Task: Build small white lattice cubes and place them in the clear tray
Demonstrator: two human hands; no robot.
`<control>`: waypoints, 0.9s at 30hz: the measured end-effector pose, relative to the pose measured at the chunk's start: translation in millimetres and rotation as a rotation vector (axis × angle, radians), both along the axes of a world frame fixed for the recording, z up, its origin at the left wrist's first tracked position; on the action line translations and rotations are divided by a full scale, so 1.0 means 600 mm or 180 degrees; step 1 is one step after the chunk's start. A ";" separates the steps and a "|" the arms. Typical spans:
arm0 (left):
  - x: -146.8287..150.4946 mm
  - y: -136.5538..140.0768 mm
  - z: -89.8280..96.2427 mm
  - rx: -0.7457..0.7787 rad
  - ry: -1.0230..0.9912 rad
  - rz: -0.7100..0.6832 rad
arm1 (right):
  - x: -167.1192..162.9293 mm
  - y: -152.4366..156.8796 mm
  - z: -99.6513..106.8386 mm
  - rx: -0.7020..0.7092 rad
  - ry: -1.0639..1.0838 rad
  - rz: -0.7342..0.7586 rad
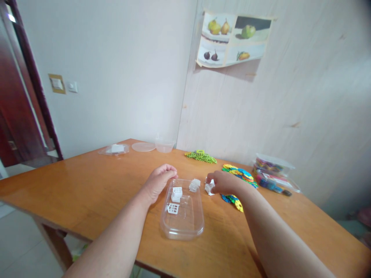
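Note:
A clear plastic container [188, 233] rests on the table in front of me. Small white plastic lattice pieces [173, 209], shaped like little window frames, lie along its left side, some stacked. Another white stack [194, 185] is at its far right corner. My left hand [159, 181] is closed by the far left corner, thumb against the curled fingers; whether it grips the rim or a small piece is unclear. To the right of the container, my right hand [223, 182] has its fingers bent around a bunch of white plastic pieces [210, 188] on the table.
Colourful notched discs [239, 172] lie beyond and below my right hand. Green pieces [200, 156] are heaped near the wall. Lidded clear boxes [274, 173] stand at the right. A clear tub [164, 146], a round lid [143, 146] and another lid [114, 149] sit at the back left.

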State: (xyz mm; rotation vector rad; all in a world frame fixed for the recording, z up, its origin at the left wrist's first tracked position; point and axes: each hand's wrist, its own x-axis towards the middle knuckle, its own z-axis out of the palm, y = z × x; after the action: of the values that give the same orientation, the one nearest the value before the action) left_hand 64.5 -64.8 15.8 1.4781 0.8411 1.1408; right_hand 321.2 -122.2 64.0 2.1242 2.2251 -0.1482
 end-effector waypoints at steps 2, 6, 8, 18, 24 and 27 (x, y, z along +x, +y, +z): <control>0.000 -0.001 0.000 -0.0009 -0.0010 -0.0013 | 0.002 0.000 0.000 0.0055 0.0020 -0.0038; 0.000 -0.001 0.001 -0.0035 -0.0027 -0.0034 | -0.004 -0.003 0.008 0.0461 0.0364 0.0037; 0.000 0.000 0.001 -0.0029 -0.0025 -0.0055 | -0.016 -0.008 0.017 0.0749 0.0743 0.0205; 0.001 -0.019 0.009 0.0163 -0.0164 -0.0621 | -0.120 -0.037 0.018 0.1533 0.2469 0.1154; -0.004 -0.022 0.012 -0.0210 -0.0609 -0.0982 | -0.133 -0.027 -0.010 0.1723 0.2510 0.1207; -0.005 -0.017 0.011 -0.0247 -0.0669 -0.0773 | -0.133 -0.030 -0.008 0.1711 0.2304 0.0997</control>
State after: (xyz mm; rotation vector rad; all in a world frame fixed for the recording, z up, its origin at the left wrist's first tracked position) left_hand 61.5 -74.9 22.3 1.3294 0.5390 1.0472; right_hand 241.5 -140.4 59.1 2.1295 3.3084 -0.3931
